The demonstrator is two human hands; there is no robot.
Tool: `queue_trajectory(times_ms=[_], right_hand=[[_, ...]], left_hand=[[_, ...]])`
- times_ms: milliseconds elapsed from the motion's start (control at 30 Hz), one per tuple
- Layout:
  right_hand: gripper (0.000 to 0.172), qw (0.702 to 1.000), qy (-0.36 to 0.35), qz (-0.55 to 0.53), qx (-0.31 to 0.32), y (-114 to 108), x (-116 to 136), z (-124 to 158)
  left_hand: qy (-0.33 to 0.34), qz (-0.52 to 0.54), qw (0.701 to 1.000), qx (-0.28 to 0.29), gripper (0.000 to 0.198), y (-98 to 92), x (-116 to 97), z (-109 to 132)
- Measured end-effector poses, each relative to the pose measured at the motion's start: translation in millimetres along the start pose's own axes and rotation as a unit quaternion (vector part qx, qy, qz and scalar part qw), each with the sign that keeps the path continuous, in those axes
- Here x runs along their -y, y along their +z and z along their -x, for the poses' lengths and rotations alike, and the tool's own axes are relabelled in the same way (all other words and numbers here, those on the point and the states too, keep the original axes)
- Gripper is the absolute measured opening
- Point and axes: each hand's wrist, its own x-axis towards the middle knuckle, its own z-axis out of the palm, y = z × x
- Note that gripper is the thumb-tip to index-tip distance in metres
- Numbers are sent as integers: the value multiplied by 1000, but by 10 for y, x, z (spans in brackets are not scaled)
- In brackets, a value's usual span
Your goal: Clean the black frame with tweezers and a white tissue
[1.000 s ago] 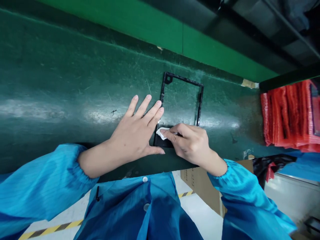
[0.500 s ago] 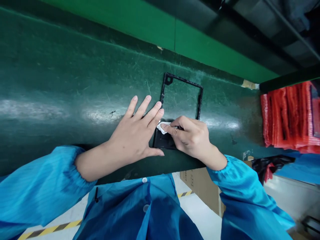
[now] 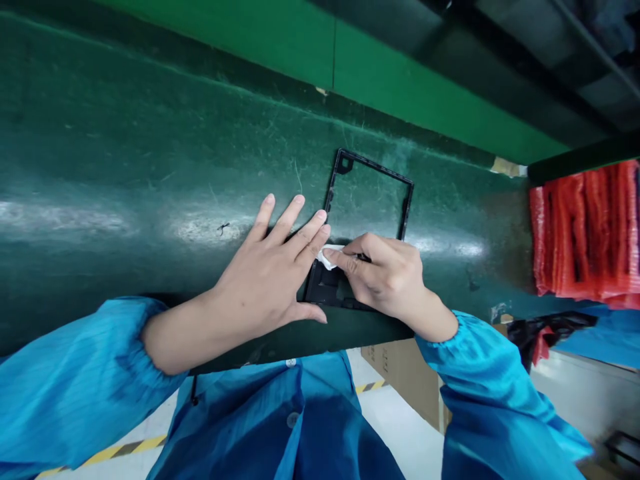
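A black rectangular plastic frame (image 3: 376,164) lies flat on the green workbench (image 3: 125,147), its upper part an open window and its lower part a dark panel. My left hand (image 3: 273,270) rests with fingers spread along the frame's left side, fingertips at its edge. In my right hand (image 3: 387,273), thumb and fingers pinch a crumpled white cloth or wipe (image 3: 329,259), pressed against the frame near its crossbar. My right hand hides the lower right part of the frame.
Red bubble-wrap packs (image 3: 585,233) are piled at the bench's right end. A small black scrap (image 3: 223,229) lies left of my left hand. A green ledge (image 3: 280,40) runs along the back. Below the bench edge stands a cardboard box (image 3: 405,373).
The frame appears slightly farther right and turned a little in view. My right hand keeps its pinch on the white cloth, and my left hand stays spread at the frame's edge.
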Motion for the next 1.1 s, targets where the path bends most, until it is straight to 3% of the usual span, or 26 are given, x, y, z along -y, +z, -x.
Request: queue_trajectory(times_ms=[233, 467, 733, 933, 1100], right_hand=[[30, 1000, -7, -15, 20, -17, 113, 108], [24, 997, -37, -43, 54, -48, 336, 183], [26, 1000, -11, 16, -15, 8, -49, 41], [22, 997, -59, -10, 47, -67, 35, 42], [22, 999, -35, 15, 9, -39, -200, -44]], left_hand=[[33, 51, 998, 24, 95, -89, 133, 45], [24, 39, 999, 21, 100, -87, 174, 43], [2, 40, 999, 31, 113, -106, 159, 29], [3, 36, 999, 39, 112, -112, 154, 29], [4, 39, 999, 37, 110, -112, 162, 36]])
